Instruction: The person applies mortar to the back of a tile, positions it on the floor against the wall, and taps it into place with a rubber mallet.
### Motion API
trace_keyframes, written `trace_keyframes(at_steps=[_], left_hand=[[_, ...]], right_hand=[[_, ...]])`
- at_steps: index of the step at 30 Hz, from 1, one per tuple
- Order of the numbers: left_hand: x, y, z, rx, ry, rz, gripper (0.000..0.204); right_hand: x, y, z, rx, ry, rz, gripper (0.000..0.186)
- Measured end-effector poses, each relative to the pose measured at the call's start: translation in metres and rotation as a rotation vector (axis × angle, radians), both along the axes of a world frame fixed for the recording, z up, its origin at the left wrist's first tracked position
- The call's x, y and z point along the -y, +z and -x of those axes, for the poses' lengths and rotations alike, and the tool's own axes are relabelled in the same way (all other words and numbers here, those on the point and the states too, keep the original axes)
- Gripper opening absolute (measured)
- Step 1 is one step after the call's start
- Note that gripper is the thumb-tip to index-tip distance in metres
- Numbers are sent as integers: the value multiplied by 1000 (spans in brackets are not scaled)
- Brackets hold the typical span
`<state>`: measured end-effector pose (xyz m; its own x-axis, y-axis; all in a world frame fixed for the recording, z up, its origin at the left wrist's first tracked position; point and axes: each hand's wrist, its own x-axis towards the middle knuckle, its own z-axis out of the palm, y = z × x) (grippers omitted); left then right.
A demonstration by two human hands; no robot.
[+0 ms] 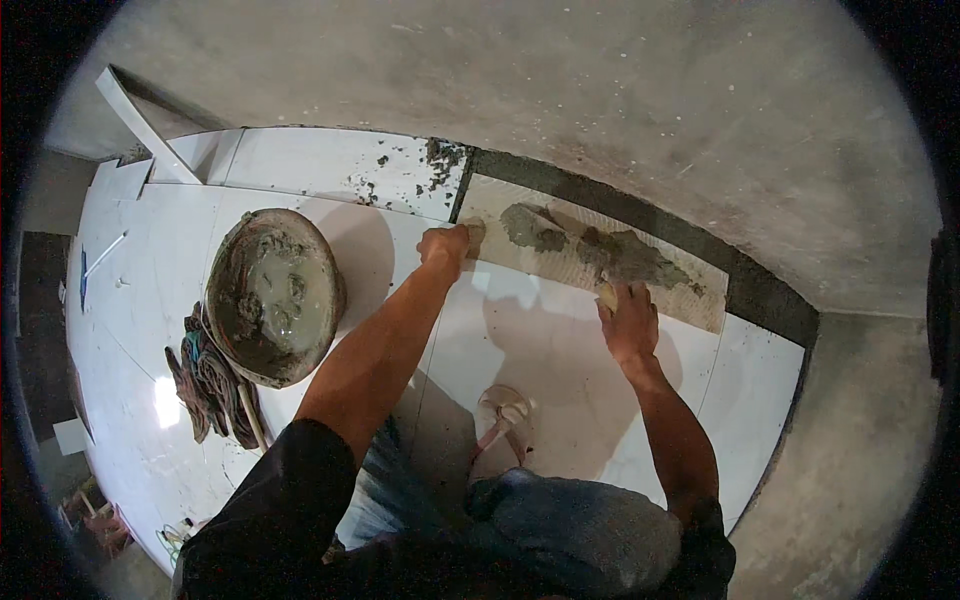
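A long, narrow tile strip (500, 256) lies with its ribbed beige back facing up, beside the gap along the wall. Grey mortar (535, 228) is spread in wet patches over its middle and right part. At the strip's left end, my left hand (447, 247) is closed on the edge. My right hand (630, 322), at the near edge right of the middle, is closed around the yellowish handle of what looks like a trowel (607, 295). Its blade is hard to tell from the dark mortar.
A round tub (330, 265) of wet mortar stands on the white floor tiles left of my arm, with dark crumpled gloves or rags (210, 385) beside it. A mortar-filled gap (600, 195) follows the wall. Crumbs (370, 185) lie on a tile; a white strip (148, 125) leans at back left.
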<state>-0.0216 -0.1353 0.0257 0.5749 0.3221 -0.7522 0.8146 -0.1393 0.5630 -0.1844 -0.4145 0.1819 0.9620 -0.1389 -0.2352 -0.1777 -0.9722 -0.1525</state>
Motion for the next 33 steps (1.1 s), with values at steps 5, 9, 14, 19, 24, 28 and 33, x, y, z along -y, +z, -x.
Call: trace_keyframes(at_steps=[5, 9, 14, 19, 24, 28, 33], left_hand=[[4, 6, -8, -19, 59, -14, 52], [44, 41, 0, -41, 8, -25, 52], [-1, -14, -15, 259, -276, -83, 38], [44, 49, -16, 21, -394, -303, 57], [13, 12, -41, 216, -752, -469, 56], [65, 51, -28, 37, -546, -502, 51], [45, 36, -36, 48, -500, -416, 54]], right_hand=[[8, -18, 7, 166, 40, -11, 44], [22, -12, 11, 83, -57, -4, 47], [4, -19, -2, 60, 7, -73, 50], [33, -16, 11, 9, -31, -6, 54], [8, -32, 6, 145, 14, -138, 53], [22, -31, 11, 64, -51, -110, 52], [21, -39, 10, 133, 28, -147, 49]])
